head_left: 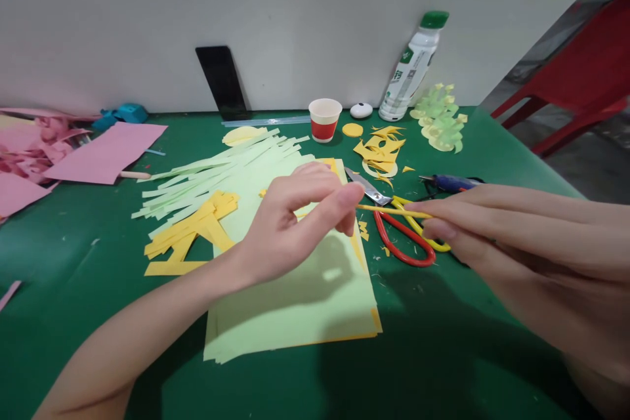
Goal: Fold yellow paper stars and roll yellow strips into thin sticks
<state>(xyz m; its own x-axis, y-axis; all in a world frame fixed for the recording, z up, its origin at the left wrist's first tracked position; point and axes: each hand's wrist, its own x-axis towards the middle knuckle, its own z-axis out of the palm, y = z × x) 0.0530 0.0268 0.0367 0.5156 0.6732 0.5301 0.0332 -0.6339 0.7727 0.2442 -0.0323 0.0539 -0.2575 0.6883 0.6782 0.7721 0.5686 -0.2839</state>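
A narrow yellow paper strip (pixel 394 210), seen edge-on, stretches between my two hands above the table. My left hand (pixel 310 216) pinches its left end between thumb and curled fingers. The right end is held between the thumb and fingertips of my right hand (pixel 512 243). Below my left hand lies a stack of light green paper sheets (pixel 295 315) with some orange-yellow sheets showing at its edges. Scissors (pixel 406 236) with one red and one yellow handle loop rest on the table under the strip. Yellow paper strips (pixel 191 230) are piled left of my left hand.
Light green strips (pixel 216 177) and pink paper (pixel 111 154) lie to the left. Behind stand a paper cup (pixel 325 121), a bottle (pixel 413 69) and a leaning black phone (pixel 221 82). Yellow scraps (pixel 381 151), a green paper piece (pixel 440 118) and a blue-handled tool (pixel 450 182) lie right.
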